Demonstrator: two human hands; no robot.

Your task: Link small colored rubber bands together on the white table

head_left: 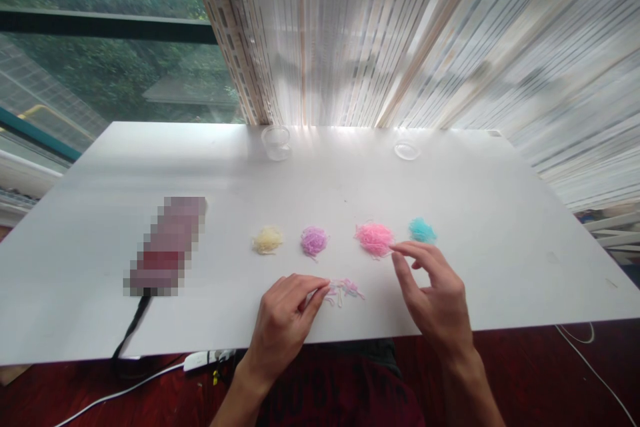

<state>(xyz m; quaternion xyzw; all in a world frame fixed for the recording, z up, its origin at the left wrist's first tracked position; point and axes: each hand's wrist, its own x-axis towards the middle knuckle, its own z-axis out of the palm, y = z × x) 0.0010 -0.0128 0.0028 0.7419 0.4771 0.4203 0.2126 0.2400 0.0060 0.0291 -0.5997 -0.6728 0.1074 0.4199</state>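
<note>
My left hand [287,310] is closed in a pinch at the left edge of a small mixed pile of thin loops, like small rubber bands [350,287], in pink, purple and pale tones. Whatever sits between those fingertips is too small to make out. Beside the lower right edge of the pink pile [375,239] hovers my right hand [435,287], with thumb and index finger slightly apart and nothing visible between them. Just beyond its knuckles lies the turquoise pile [423,229]. Further left are the purple pile [314,241] and the pale yellow pile [267,240].
A clear plastic container [277,143] stands at the table's back edge, and a clear lid [407,151] lies to its right. On the left of the white table [225,180] is a blurred-out oblong device [167,243] with a black cable [134,323]. Striped curtains [340,33] hang behind.
</note>
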